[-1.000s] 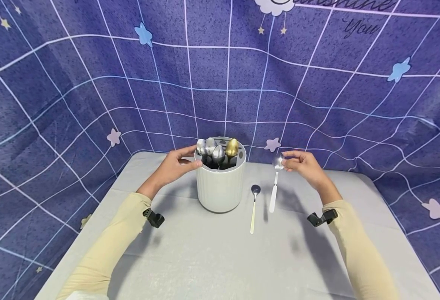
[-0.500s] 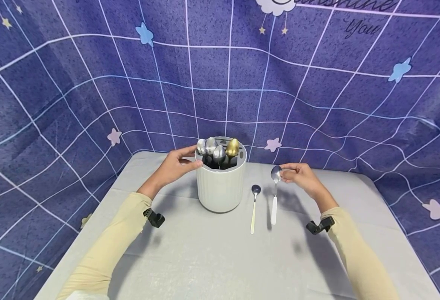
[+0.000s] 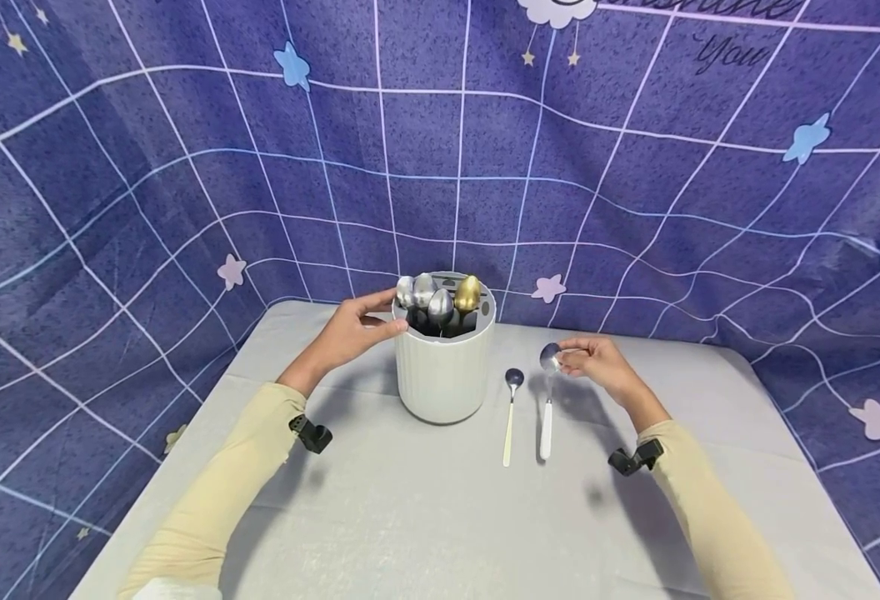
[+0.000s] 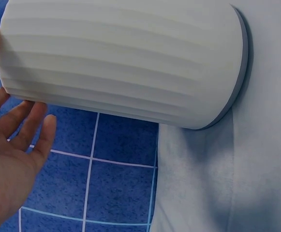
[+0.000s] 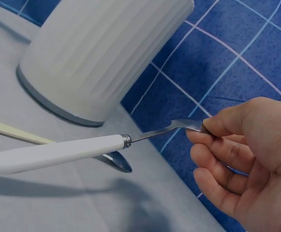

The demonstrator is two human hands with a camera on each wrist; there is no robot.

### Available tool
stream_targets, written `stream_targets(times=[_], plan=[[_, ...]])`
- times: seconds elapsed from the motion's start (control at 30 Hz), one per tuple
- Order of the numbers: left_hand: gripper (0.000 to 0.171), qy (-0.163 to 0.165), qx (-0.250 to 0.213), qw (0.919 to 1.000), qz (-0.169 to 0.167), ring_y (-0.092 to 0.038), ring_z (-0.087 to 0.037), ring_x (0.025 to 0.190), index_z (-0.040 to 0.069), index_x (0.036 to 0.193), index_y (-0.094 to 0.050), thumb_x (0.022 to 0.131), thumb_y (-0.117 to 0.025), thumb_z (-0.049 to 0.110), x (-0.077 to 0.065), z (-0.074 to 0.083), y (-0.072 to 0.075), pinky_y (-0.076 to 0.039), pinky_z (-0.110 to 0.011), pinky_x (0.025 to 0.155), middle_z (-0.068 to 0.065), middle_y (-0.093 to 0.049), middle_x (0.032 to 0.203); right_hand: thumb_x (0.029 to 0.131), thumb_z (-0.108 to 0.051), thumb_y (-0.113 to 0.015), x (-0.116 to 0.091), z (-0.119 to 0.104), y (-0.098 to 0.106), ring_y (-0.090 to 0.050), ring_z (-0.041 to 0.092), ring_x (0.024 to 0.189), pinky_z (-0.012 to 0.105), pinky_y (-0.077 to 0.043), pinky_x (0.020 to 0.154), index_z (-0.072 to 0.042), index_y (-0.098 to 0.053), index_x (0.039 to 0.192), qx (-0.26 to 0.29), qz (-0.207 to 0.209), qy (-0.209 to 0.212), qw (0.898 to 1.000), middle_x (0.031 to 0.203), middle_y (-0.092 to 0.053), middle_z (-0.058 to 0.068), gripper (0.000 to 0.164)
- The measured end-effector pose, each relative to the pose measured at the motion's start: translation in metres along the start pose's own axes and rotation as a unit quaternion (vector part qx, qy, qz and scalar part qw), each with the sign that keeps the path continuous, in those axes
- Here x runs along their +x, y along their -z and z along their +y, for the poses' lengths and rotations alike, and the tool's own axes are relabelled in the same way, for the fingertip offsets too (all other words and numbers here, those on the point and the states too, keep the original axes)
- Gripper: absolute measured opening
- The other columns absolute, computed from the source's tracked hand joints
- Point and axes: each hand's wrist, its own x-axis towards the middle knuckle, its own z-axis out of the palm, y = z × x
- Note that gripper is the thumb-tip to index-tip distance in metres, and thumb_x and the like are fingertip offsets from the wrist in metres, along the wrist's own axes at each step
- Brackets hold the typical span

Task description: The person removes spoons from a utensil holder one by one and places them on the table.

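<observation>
A ribbed white utensil holder [image 3: 443, 379] stands upright on the table, with several silver spoons [image 3: 440, 307] and a gold spoon [image 3: 467, 293] in it, bowls up. At its left rim rests my left hand [image 3: 346, 335], thumb in front and fingertips toward the back, the fingers fairly straight. My right hand [image 3: 597, 367] pinches the bowl of a white-handled spoon [image 5: 63, 152] between thumb and index finger. That spoon hangs slightly above the table, handle toward me, its shadow beneath. Left of it lies a smaller spoon [image 3: 510, 421] with a dark bowl and a pale yellow handle.
A grey cloth covers the table [image 3: 410, 517]. Behind and to the left hangs a purple-blue curtain [image 3: 425, 208] with grid lines and stars, meeting the table's back edge. Each wrist wears a small black camera, one on the left wrist [image 3: 310, 434].
My right hand has come down and toward me with the white-handled spoon, drifting slightly left, so the handle is nearer the table. The left hand and the utensil holder have stayed put.
</observation>
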Motion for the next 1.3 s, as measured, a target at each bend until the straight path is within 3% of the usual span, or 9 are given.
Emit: stream_targets(times=[0.37,0.67,1.3], plan=[[0.065,-0.007,-0.004,1.0000,0.004,-0.059,-0.032,0.127,0.008,0.152,-0.049,0.095,-0.075,0.024,0.000,-0.002,0.000,-0.055,-0.040,0.100,-0.013,-0.054,0.151,0.096,0.001,-0.061,0.001,0.017,-0.005,-0.070,0.012,0.078,0.034,-0.063,0.083,0.021,-0.055,0.129,0.030,0.003,-0.038,0.999,0.089,-0.075,0.000,0.039],[0.064,-0.003,-0.011,0.9999,0.004,-0.063,-0.035,0.121,0.008,0.152,-0.049,0.095,-0.075,0.022,-0.001,-0.001,-0.001,-0.057,-0.040,0.097,-0.015,-0.054,0.150,0.097,-0.003,-0.065,0.001,0.027,-0.009,-0.070,0.009,0.079,0.028,-0.062,0.079,0.022,-0.053,0.131,0.046,0.019,-0.059,0.997,0.086,-0.074,-0.003,0.044],[0.067,0.004,-0.012,0.9999,0.002,-0.066,-0.038,0.114,0.007,0.152,-0.048,0.094,-0.076,0.025,-0.001,0.000,-0.001,-0.058,-0.042,0.095,-0.017,-0.054,0.149,0.097,-0.002,-0.066,0.008,0.042,-0.017,-0.070,0.009,0.075,0.024,-0.062,0.075,0.022,-0.054,0.127,0.084,0.023,-0.089,0.992,0.088,-0.074,0.002,0.040]])
